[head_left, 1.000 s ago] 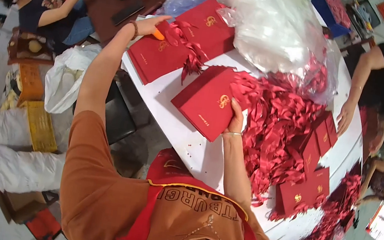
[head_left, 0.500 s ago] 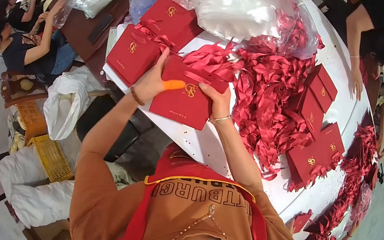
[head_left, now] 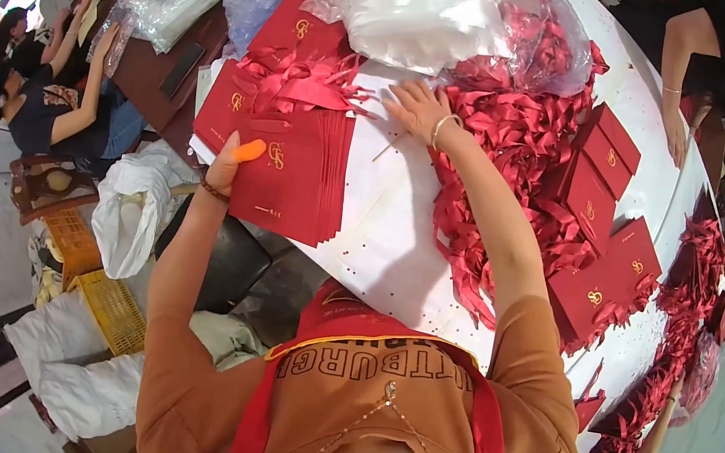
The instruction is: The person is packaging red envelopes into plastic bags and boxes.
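Note:
A fanned stack of red paper gift bags (head_left: 298, 183) with gold print and red ribbon handles lies at the table's near left edge. My left hand (head_left: 228, 165), an orange finger cot on its thumb, grips the stack by its left side, with the thumb on top and the other fingers hidden beneath. My right hand (head_left: 418, 112) is empty, its fingers spread low over the white table (head_left: 382, 220), beside a big heap of red ribbons (head_left: 511, 184). Behind the held stack are more red bags (head_left: 304, 26), partly covered by ribbon handles.
Clear plastic bags (head_left: 416, 7) cover the far middle. More red bags (head_left: 595, 287) lie to the right. A co-worker's hand (head_left: 673, 138) rests at the far right edge. Yellow crates (head_left: 108, 305) and white sacks (head_left: 133, 209) stand on the floor at left.
The stack has shifted left and its bags now show fanned edges. My right hand has let go of it and moved away to the far right, fingers spreading.

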Demonstrator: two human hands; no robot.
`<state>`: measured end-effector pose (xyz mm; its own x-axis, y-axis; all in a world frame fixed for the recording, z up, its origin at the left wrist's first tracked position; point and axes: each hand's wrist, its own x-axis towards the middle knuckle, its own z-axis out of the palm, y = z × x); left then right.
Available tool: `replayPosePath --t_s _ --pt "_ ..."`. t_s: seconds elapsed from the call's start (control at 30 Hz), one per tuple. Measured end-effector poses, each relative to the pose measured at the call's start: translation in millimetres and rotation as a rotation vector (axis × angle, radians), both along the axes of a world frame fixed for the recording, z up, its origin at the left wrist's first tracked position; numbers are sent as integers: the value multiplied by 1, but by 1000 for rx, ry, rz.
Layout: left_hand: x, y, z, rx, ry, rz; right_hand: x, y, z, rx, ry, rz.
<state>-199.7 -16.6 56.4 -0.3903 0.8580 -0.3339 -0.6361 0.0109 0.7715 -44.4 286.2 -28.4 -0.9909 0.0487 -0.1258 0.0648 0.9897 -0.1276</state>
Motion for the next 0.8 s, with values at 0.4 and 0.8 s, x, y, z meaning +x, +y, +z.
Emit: replayPosePath --t_s 0.4,0.8 --pt "-33 169 -59 -141 -73 -399 78 -7 7 -163 48 0" --pt "-46 215 -72 -356 412 -441 39 -44 28 -1576 509 -1009"
